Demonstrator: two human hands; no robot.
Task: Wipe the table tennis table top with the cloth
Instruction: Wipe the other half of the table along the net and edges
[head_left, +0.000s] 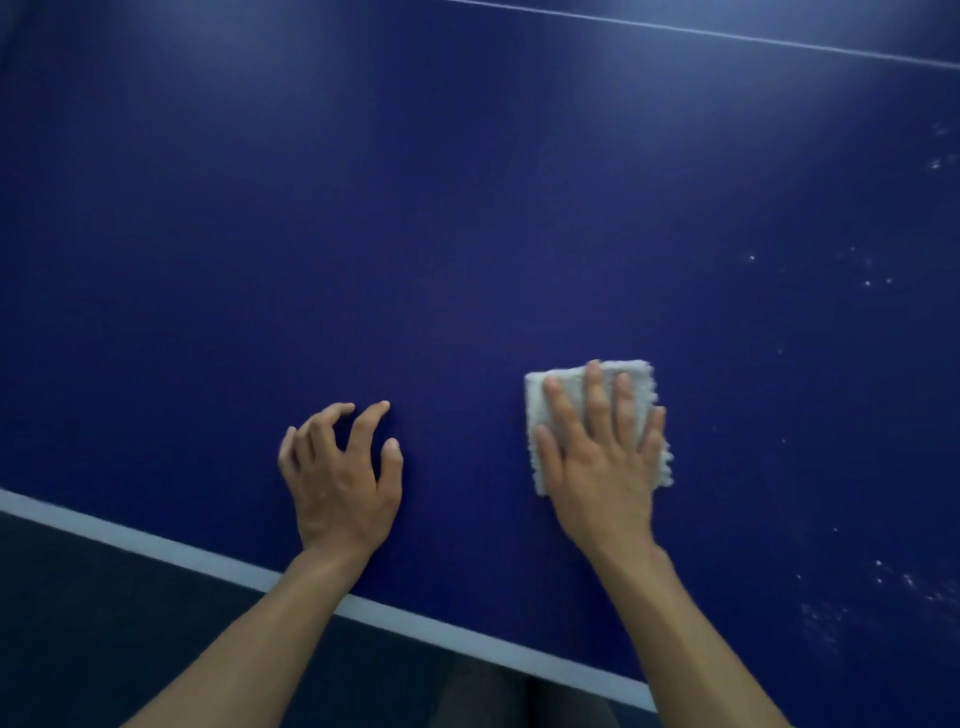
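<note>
your right hand lies palm down on the cloth, fingers straight and slightly spread, flat against the fabric. nothing is pinched or gripped; the hand just presses the cloth to the table. the four fingertips reach almost to the cloth's far edge, and the thumb lies along its left side. the cloth is white, folded to a rough square, nap showing at its frayed right edge. it sits on the blue top, near the white edge line and right of centre in the view.

your left hand is on the bare table to the left of the cloth, apart from it. its fingers are bent and spread in a claw, with the tips on or just above the surface; contact cannot be told. it holds nothing.

both forearms cross the white edge line from the near side. pale specks dot the table right of the cloth, with more nearer the lower right. a thin white line crosses the top far off.
</note>
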